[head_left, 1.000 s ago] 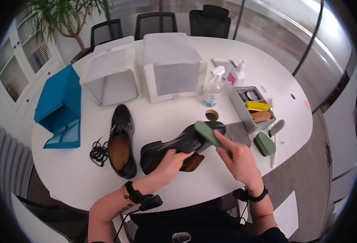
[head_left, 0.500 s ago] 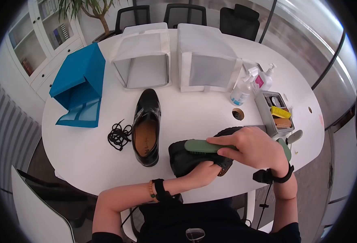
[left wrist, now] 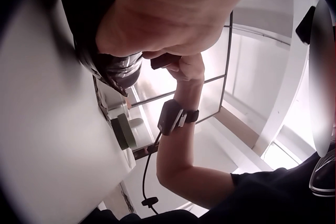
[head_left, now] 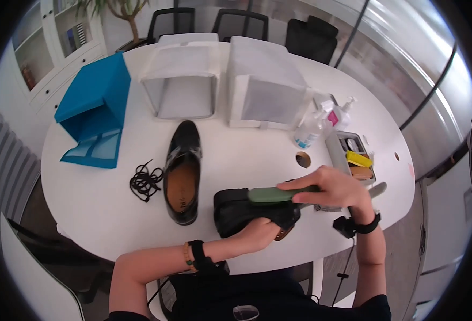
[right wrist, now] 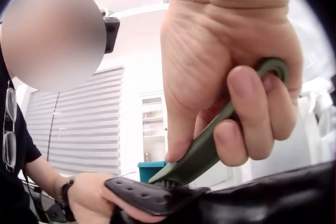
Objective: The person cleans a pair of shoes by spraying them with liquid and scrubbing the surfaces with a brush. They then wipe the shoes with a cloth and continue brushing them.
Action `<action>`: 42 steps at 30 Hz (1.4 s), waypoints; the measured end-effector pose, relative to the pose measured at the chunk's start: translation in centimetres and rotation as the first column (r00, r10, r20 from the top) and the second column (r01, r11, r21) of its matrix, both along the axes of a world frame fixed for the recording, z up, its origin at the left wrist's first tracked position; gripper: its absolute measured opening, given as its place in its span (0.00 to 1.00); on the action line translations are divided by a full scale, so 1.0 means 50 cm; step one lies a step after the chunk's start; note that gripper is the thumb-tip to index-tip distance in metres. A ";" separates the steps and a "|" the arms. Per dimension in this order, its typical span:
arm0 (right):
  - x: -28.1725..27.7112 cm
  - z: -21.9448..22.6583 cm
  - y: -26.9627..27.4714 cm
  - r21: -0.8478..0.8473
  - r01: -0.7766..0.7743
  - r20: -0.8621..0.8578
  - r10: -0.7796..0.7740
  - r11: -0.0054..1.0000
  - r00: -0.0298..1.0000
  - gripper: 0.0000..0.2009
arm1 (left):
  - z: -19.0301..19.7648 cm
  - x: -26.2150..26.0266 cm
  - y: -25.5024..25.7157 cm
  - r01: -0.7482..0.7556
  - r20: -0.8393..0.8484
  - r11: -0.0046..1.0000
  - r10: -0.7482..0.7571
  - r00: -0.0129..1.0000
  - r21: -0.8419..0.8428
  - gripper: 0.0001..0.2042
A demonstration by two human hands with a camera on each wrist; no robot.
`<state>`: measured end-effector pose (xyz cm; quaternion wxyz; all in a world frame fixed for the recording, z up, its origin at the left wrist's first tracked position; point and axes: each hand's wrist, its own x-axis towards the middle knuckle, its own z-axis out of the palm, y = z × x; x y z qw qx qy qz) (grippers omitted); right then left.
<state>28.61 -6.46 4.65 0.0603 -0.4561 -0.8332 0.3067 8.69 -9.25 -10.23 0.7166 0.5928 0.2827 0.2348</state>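
Observation:
Near the front of the table, my left hand (head_left: 256, 235) grips a black leather shoe (head_left: 229, 214) that is turned on its side. Some of those fingers are hidden by the shoe; in the right wrist view its eyelet flap (right wrist: 137, 195) overlaps the hand. My right hand (head_left: 335, 187) holds a green-handled brush (head_left: 268, 195), fingers wrapped about the handle (right wrist: 202, 148). Its dark bristles (right wrist: 167, 183) are right at the shoe's upper. The other black shoe (head_left: 183, 174) stands upright to the left, without laces, and a tangle of black laces (head_left: 145, 183) lies beside it.
A blue fabric box (head_left: 99, 88) and two pale boxes (head_left: 180, 61) (head_left: 271, 80) stand at the back. On the right are a spray bottle (head_left: 308, 134), a pump bottle (head_left: 344, 115) and a grey bin (head_left: 339, 152) with a yellow brush (head_left: 359, 159). A round hole (head_left: 303, 159) pierces the tabletop.
The brush has gone from the shoe's toe end leftward to near its heel, with the right hand over the shoe. The left hand keeps its hold. The head view has shifted.

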 end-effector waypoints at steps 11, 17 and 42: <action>0.147 -0.059 -0.091 0.086 0.251 -0.326 -0.210 0.964 0.922 0.22 | 0.026 -0.022 0.021 -0.110 -0.197 0.987 0.085 0.977 -0.116 0.18; 0.102 -0.105 -0.150 0.121 0.503 -0.345 -0.439 0.856 0.830 0.23 | 0.049 -0.001 0.029 -0.237 -0.009 0.889 0.254 0.967 -0.392 0.13; 0.039 -0.173 -0.186 0.403 0.654 -0.345 -0.556 0.640 0.756 0.26 | 0.022 0.000 0.037 -0.195 0.105 0.832 0.289 0.951 -0.519 0.12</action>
